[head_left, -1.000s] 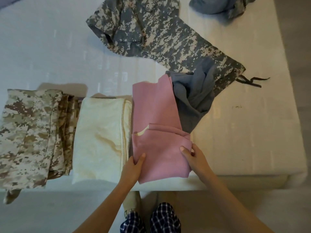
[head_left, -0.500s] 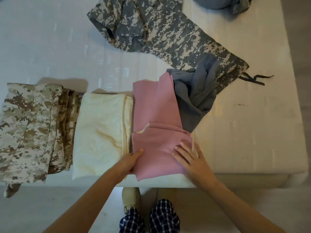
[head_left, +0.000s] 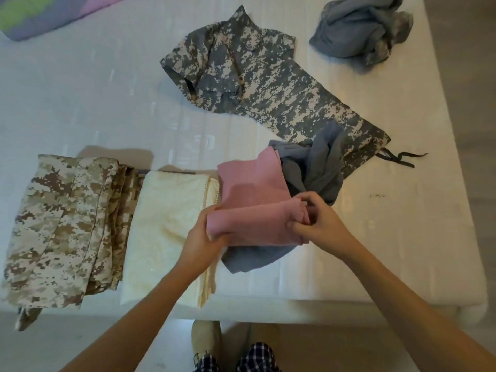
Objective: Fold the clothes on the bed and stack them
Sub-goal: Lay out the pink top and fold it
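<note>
As I tally the white bed (head_left: 375, 251), near edge, one pink fabric garment (head_left: 252, 210), long axis left-to-right, over one grey cloth (head_left: 249, 260), left hand (head_left: 204, 237), right hand (head_left: 319, 218), each clutching an end

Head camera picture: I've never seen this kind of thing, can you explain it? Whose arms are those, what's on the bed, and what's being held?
There is no machine here. A person wears a camera on the head, so the single picture looks forward and down over their own two arms as they stand at the near edge of the bed. The left hand and right hand each grip one end of a pink cloth, which is over a grey cloth. To the left, two folded items lie side by side: a cream piece and a tan camo piece. Farther back, a grey camo garment lies spread out and unfolded. A crumpled grey bundle sits near the far right corner.
</note>
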